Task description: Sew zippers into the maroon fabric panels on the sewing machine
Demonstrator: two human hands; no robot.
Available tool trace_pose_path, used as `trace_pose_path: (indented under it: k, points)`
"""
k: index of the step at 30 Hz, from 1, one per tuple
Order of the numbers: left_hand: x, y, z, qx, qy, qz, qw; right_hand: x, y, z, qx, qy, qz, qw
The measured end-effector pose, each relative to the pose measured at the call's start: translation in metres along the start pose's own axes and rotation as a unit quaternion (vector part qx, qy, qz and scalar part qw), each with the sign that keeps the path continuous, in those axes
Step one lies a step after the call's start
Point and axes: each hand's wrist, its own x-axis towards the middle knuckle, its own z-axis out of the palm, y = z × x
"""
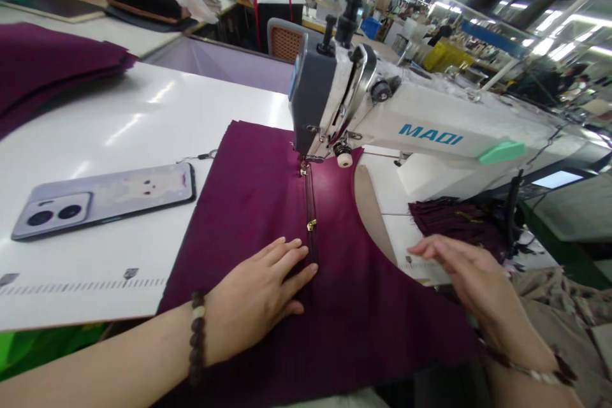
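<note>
Head view, the only feed I have: the flat plum-purple fabric panel [248, 204] lies mid-scene on the glossy white tabletop [143, 102], its far part under the small metal presser foot [304, 169] of the white-and-grey sewing machine [382, 121]. A narrow dark zipper strip [309, 194] runs along it from the foot towards the near side. Main risk, in my judgement: the small gold metal zipper pull [312, 225] sits on that line, near the foot; fed under, it could jam or deflect the needle. Second: with one-sided pressure, the panel could swing and the seam wander. Third: the dark phone strap [205, 155] lies just beside the panel's left edge and could be dragged along by shifting cloth. Pose: left forearm enters from the near left; I read the left hand [261, 293] as palm down, fingers slightly spread, fingertips resting on cloth and strip, pinching nothing. The right hand [466, 274] is held to the right of the panel's curved edge, fingers together and loosely extended leftward, with no visible hold; whether it touches anything, I cannot tell.
</note>
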Motion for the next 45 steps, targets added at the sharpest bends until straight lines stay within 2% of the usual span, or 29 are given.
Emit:
trace_pose_path:
  k: [1, 3, 5, 7, 10, 12, 16, 24, 34, 45]
  points:
    - [0.000, 0.000, 0.000, 0.000, -0.001, -0.001, 1.000, 0.003, -0.006, 0.001, -0.003, -0.008, -0.017, 1.000]
    - [0.000, 0.001, -0.001, 0.002, -0.004, -0.003, 1.000, 0.010, -0.025, 0.013, -0.019, -0.050, -0.093, 0.994]
    - [0.000, 0.001, -0.001, 0.006, -0.004, -0.004, 1.000, 0.018, -0.046, 0.036, -0.050, -0.117, -0.199, 0.972]
    - [0.000, 0.001, -0.002, 0.007, -0.007, -0.005, 1.000, 0.025, -0.059, 0.064, -0.090, -0.161, -0.268, 0.945]
    - [0.001, 0.001, -0.002, 0.003, -0.014, -0.009, 1.000, 0.033, -0.059, 0.097, -0.131, -0.185, -0.293, 0.929]
    - [0.001, 0.001, -0.002, 0.001, -0.017, -0.011, 1.000, 0.035, -0.051, 0.107, -0.140, -0.194, -0.288, 0.927]
    - [0.002, 0.003, -0.002, 0.008, -0.014, -0.017, 1.000, 0.034, -0.042, 0.107, -0.140, -0.198, -0.298, 0.923]
    - [0.005, 0.008, 0.003, 0.009, -0.023, -0.018, 1.000, 0.037, -0.040, 0.103, -0.138, -0.192, -0.323, 0.916]
    - [0.002, -0.004, 0.003, 0.015, -0.002, -0.007, 1.000, 0.039, -0.047, 0.107, -0.162, -0.195, -0.303, 0.919]
    - [0.016, -0.025, 0.003, 0.018, 0.003, -0.008, 1.000, 0.062, -0.046, 0.113, -0.175, -0.200, -0.281, 0.922]
